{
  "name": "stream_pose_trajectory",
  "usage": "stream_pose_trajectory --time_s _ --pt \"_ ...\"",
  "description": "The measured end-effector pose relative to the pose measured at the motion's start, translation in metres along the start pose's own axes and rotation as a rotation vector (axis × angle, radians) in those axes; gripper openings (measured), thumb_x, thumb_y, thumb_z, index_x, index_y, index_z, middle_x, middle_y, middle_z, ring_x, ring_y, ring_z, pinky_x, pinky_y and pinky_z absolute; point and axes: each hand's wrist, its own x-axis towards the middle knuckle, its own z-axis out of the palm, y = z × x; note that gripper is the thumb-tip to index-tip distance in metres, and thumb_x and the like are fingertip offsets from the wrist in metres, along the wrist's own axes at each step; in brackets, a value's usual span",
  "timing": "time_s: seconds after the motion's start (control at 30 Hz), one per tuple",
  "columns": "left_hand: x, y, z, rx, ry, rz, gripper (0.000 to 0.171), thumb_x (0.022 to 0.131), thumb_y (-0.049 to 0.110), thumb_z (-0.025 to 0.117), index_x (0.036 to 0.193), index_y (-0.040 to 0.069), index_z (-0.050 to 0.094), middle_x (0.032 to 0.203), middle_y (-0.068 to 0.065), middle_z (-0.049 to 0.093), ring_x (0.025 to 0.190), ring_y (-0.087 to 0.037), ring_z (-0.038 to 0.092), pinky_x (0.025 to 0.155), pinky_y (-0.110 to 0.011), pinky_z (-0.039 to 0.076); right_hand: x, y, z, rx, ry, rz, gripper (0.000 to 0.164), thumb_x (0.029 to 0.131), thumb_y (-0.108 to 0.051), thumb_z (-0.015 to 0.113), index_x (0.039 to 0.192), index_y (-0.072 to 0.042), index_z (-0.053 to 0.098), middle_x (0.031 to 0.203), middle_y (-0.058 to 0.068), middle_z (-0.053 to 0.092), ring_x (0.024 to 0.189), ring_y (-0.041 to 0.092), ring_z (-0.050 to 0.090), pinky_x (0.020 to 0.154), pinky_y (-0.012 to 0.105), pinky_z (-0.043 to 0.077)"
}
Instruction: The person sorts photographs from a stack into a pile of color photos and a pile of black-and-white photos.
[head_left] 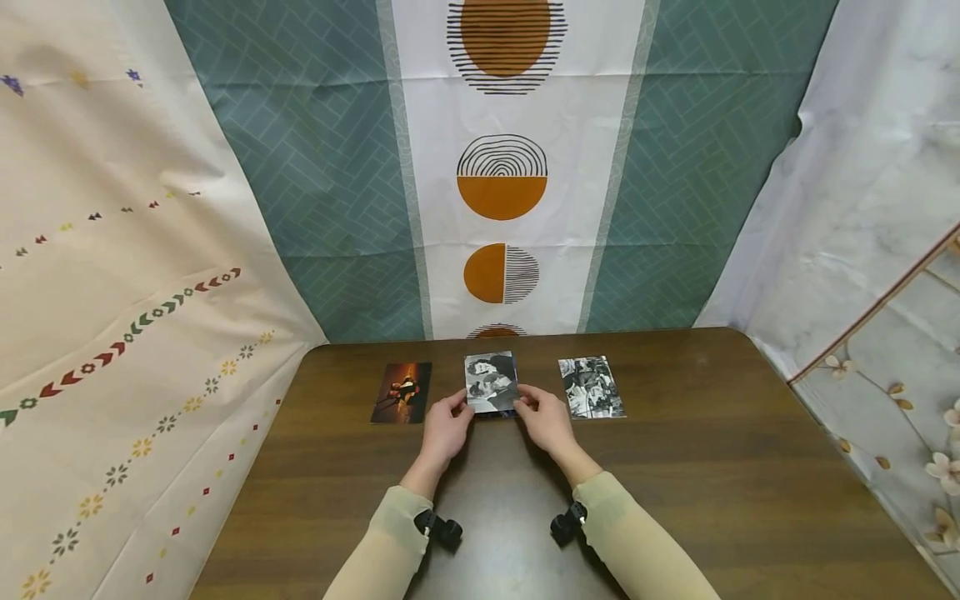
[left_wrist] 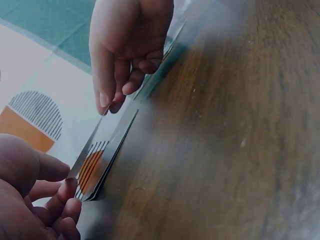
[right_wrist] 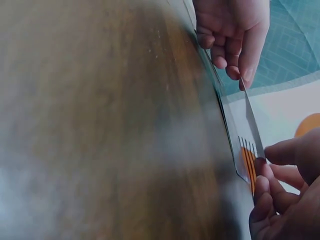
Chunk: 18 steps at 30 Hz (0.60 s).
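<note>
A black-and-white photo print (head_left: 491, 380) is held between both hands, above the middle of the table's far part. My left hand (head_left: 446, 432) pinches its lower left edge between thumb and fingertips. On the opposite edge, my right hand (head_left: 549, 421) pinches it the same way. Edge-on, the print (left_wrist: 86, 146) appears as a thin sheet raised off the wood in the left wrist view. Beneath it lies a glossy, dark-edged flat piece (right_wrist: 242, 167), mostly covered by the held print in the head view.
On the brown wooden table (head_left: 315, 475), a dark orange-toned photo (head_left: 402, 393) lies to the left. Another black-and-white photo (head_left: 592, 387) lies to the right. A patterned curtain (head_left: 502, 200) hangs behind the far edge, with pale cloths at both sides.
</note>
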Motion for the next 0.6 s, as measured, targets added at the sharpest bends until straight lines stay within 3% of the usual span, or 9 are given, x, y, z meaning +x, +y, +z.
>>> stream_pose_trajectory --time_s 0.27,0.6 --pt "-0.005 0.004 0.002 -0.002 0.01 0.002 0.04 0.096 0.009 0.074 0.135 0.0 0.073 0.093 -0.003 0.069 0.089 -0.019 0.06 0.083 -0.037 0.049 -0.006 0.006 -0.012 0.014 -0.029 -0.001 0.038 0.101 -0.014 0.071 0.139 -0.008 0.073 0.112 0.013 0.079 0.106 0.033 0.073 0.093 0.053 0.055" --pt "-0.014 0.014 0.011 -0.015 -0.052 0.039 0.04 0.096 0.011 0.075 0.135 -0.001 0.073 0.087 -0.001 0.067 0.08 -0.016 0.056 0.076 -0.034 0.046 -0.017 0.013 -0.039 0.034 -0.076 0.036 0.041 0.103 -0.019 0.072 0.143 -0.011 0.07 0.123 0.015 0.076 0.117 0.036 0.069 0.099 0.056 0.052"
